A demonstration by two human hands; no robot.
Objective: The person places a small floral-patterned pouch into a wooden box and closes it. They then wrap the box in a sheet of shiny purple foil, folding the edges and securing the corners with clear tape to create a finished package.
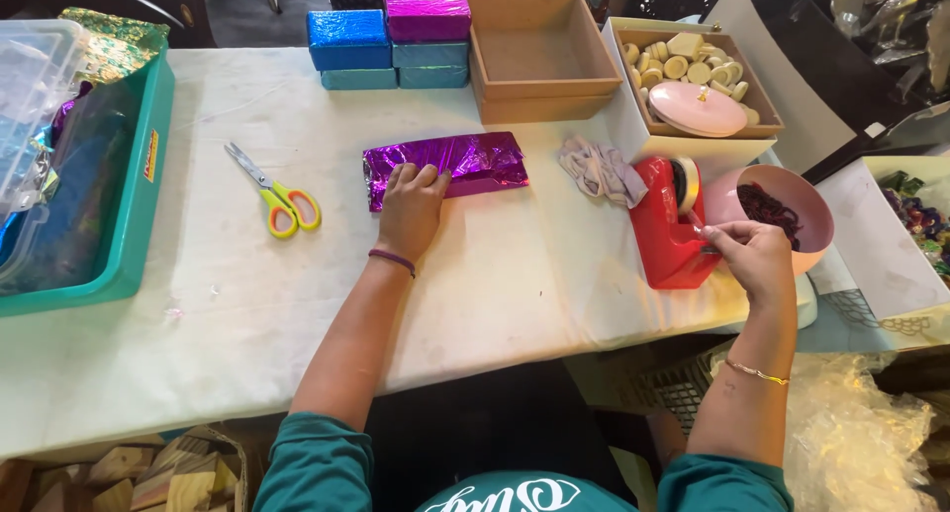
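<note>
Wrapping in progress. The left hand [411, 207] lies flat, fingers spread, pressing the purple foil-wrapped box [447, 167] down at mid-bench [495, 284]. The right hand [752, 257] is at the red tape dispenser [671, 237], fingertips pinched at its cutter, apparently on a strip of tape; the strip itself is too fine to confirm. Step in hand, by my judgement: taping the foil seam. Next move calls for tearing the strip cleanly and carrying it across to the fold while the left hand keeps the foil tight. Scissors [275, 197] lie unused to the left.

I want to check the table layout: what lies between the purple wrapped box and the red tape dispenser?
In the head view, a crumpled pale cloth lies between the purple wrapped box and the red tape dispenser.
</note>
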